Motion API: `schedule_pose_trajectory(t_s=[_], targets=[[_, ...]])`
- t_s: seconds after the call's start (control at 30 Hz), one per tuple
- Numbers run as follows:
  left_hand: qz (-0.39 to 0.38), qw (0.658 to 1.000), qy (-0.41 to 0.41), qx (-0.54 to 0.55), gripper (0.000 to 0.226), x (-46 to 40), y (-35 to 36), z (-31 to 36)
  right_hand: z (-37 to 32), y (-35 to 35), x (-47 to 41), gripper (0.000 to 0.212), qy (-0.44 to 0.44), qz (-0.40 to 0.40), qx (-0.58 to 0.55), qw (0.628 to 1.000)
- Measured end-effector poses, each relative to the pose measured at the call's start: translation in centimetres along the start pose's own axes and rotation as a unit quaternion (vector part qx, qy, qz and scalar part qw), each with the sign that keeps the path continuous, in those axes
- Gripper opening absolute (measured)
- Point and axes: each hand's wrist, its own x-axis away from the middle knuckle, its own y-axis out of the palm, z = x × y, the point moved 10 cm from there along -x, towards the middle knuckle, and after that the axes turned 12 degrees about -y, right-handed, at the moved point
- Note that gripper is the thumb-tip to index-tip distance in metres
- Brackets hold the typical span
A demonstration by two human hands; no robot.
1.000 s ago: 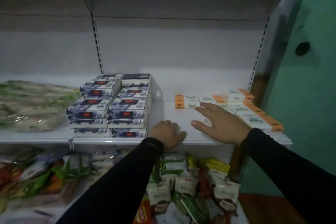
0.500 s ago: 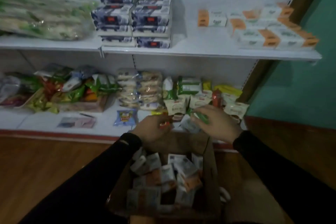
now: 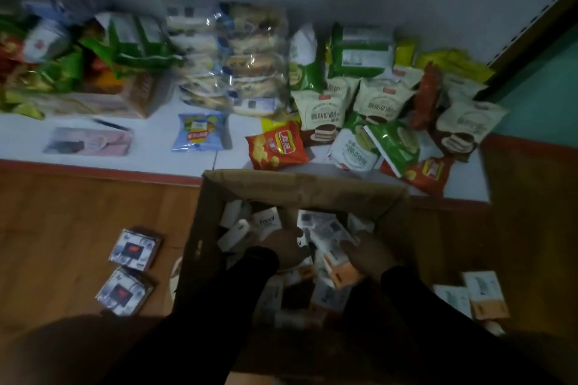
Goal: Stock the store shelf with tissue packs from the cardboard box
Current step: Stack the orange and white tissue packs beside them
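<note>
Grip: both hands down inside cardboard box (image 3: 300, 187); left hand (image 3: 281, 247) and right hand (image 3: 369, 255) rest among tissue packs (image 3: 325, 234), but whether either holds one cannot be told, as the view is dim and blurred. Contents: packs loose, jumbled. Risk: a hurried grab may drop packs onto wooden floor (image 3: 78, 222).

Left hand (image 3: 283, 247) and right hand (image 3: 369, 255) both reach downward, sleeves dark.
</note>
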Motion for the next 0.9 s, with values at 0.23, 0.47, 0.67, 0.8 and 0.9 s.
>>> schedule_pose_trajectory(t_s=[0.23, 0.47, 0.67, 0.8, 0.9], targets=[[-0.072, 0.997, -0.001, 0.013, 0.083, -9.0, 5.0, 2.9, 8.8, 5.7, -5.1, 0.071, 0.158, 0.037, -0.138, 0.977], [-0.055, 0.998, 0.004, 0.014, 0.078, -10.5, 5.6, 4.4, 9.4, 6.7, -5.9, 0.056, 0.143, 0.064, -0.196, 0.968], [-0.011, 0.997, 0.059, 0.049, 0.081, -4.3, 2.6, 3.6, 5.7, 4.7, -3.3, 0.059, 0.083, 0.085, -0.312, 0.943], [0.080, 0.991, 0.105, 0.031, 0.079, 2.3, -1.6, 3.7, 0.6, 0.7, 0.9, 0.050, -0.009, 0.092, -0.330, 0.940], [0.180, 0.971, 0.154, 0.033, 0.062, 9.1, -6.2, 5.0, -3.0, -3.1, 5.3, 0.035, -0.047, 0.127, -0.396, 0.908]])
